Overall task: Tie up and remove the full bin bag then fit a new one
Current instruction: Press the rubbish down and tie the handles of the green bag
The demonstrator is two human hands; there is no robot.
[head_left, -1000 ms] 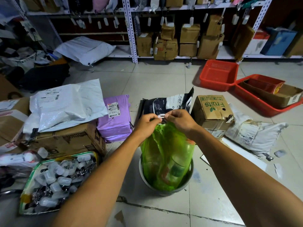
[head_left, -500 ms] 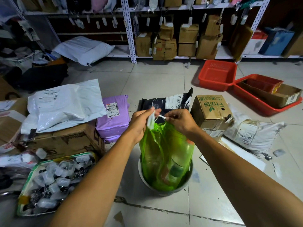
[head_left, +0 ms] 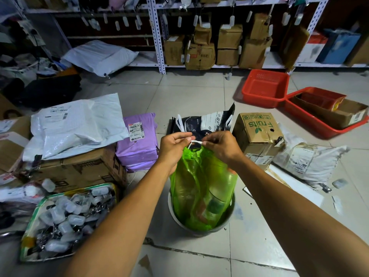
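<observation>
A translucent green bin bag [head_left: 203, 188], full of bottles and other rubbish, stands in a round grey bin [head_left: 229, 224] on the tiled floor. Its top is bunched together. A white drawstring [head_left: 194, 142] runs across the gathered neck. My left hand [head_left: 175, 145] pinches one end of the drawstring, and a loose white loop sticks up behind its fingers. My right hand [head_left: 219, 145] pinches the other end. Both hands are close together just above the bag's neck.
A purple parcel [head_left: 138, 140], white mailers [head_left: 77, 124] on cardboard boxes and a tray of small plastic clips [head_left: 65, 218] lie to the left. A black pouch [head_left: 203, 120], a "Fruits" box [head_left: 257, 134], a white parcel [head_left: 307, 160] and red baskets [head_left: 265, 86] lie behind and right. Shelving lines the back.
My hands drew the white drawstring apart above the bag's neck. The left hand turned and now holds its end lower, with the string stretched short between both hands.
</observation>
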